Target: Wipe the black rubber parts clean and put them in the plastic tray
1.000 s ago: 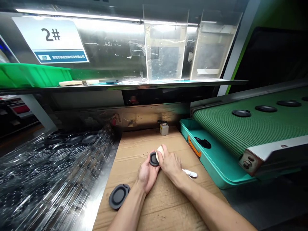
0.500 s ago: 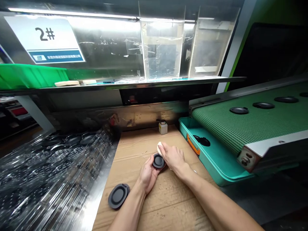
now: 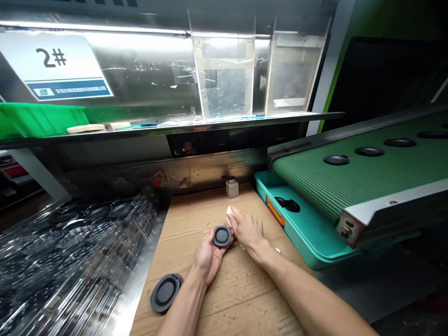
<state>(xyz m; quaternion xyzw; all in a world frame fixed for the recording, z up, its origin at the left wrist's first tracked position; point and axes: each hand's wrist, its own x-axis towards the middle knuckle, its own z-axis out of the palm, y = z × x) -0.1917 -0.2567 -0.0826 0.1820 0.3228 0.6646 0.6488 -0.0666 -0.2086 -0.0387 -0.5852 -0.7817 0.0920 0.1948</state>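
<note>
My left hand [image 3: 207, 259] grips a small round black lid-like disc [image 3: 222, 236] with a raised ring, its face turned up toward me. Close on its right, my right hand [image 3: 248, 232] pinches a small white pad [image 3: 229, 213]; whether it is cloth or sponge I cannot tell. Both hands are over a cardboard sheet [image 3: 252, 303]. Left of my left forearm, more round black discs [image 3: 165, 293] lie on the cardboard, one partly over another. A small bottle [image 3: 232, 188] with a dark metallic top stands at the far end of the sheet.
To the right, a green conveyor belt [image 3: 315, 186] carries several black discs, above a teal bin [image 3: 308, 242] holding black pieces. Clear plastic trays [image 3: 70, 261] with black parts stand at left. A metal shelf [image 3: 210, 125] with a green crate [image 3: 42, 120] crosses the back.
The view has swung slightly to the right. The disc in my left hand has turned to face me more, and my right hand with the white pad has drawn a little away from it.
</note>
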